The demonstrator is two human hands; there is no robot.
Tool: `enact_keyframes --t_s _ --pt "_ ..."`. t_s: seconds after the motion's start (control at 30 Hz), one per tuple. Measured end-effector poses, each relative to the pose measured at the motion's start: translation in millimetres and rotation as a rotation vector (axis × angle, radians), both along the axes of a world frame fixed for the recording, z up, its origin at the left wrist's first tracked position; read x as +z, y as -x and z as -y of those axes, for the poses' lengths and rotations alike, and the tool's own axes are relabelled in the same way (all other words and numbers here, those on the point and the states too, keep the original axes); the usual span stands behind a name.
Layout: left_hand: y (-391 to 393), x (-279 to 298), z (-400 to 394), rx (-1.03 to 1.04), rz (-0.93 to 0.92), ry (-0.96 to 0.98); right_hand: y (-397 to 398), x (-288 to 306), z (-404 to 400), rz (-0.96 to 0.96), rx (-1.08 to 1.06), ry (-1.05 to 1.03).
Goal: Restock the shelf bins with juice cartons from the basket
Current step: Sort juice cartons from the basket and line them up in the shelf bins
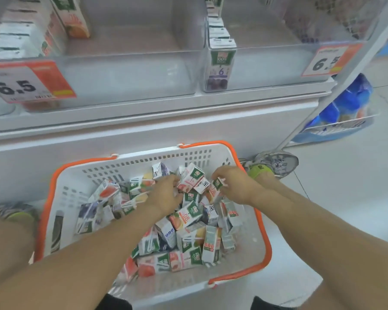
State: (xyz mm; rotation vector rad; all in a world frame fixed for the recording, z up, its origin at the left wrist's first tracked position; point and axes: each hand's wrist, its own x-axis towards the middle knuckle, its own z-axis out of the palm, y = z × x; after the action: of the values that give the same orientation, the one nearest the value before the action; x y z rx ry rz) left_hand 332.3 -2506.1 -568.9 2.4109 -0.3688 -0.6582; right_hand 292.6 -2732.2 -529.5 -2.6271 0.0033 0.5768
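The basket (220, 153) of juice cartons (189, 217) sits on the floor before the shelf bins (130, 70).
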Motion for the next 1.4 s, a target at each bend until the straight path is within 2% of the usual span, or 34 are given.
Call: enact_keyframes --t_s 0.23,0.37,0.47,0.57,0.63,0.77,0.93,1.07,1.23,1.3,1.4 --pt "-25 -16 34 0.023 0.058 -0.051 -25 2 8 -0.079 0.259 0.286" --pt "-35 -19 40 0.080 0.060 -0.093 -25 -11 1 0.010 0.445 0.524" --pt "-35 -14 37 0.097 0.028 -0.059 -25 -18 -7 0.054 0.473 0.648" --pt "-31 -6 26 0.205 -0.072 0.052 -25 -22 -10 0.092 0.434 0.643" --pt "-29 -3 16 0.270 -0.188 0.142 -25 -17 -7 0.029 0.346 0.490" --pt "-32 15 -4 0.373 -0.514 0.391 -19 9 5 -0.102 0.040 0.011" --pt "-29 62 -26 0.374 -0.705 0.590 -8 71 -1 -0.102 -0.183 -0.452" --pt "-21 108 -42 0.304 -0.771 0.728 -1 121 -13 -0.106 -0.151 -0.759" --pt "-10 168 -67 0.227 -0.885 0.864 7 161 -28 -0.042 -0.077 -1.028" --pt "-1 189 -78 0.163 -0.866 0.842 8 170 -37 -0.014 -0.046 -1.105" --pt "13 212 -90 0.154 -0.740 0.798 10 179 -52 -0.008 0.004 -1.175"
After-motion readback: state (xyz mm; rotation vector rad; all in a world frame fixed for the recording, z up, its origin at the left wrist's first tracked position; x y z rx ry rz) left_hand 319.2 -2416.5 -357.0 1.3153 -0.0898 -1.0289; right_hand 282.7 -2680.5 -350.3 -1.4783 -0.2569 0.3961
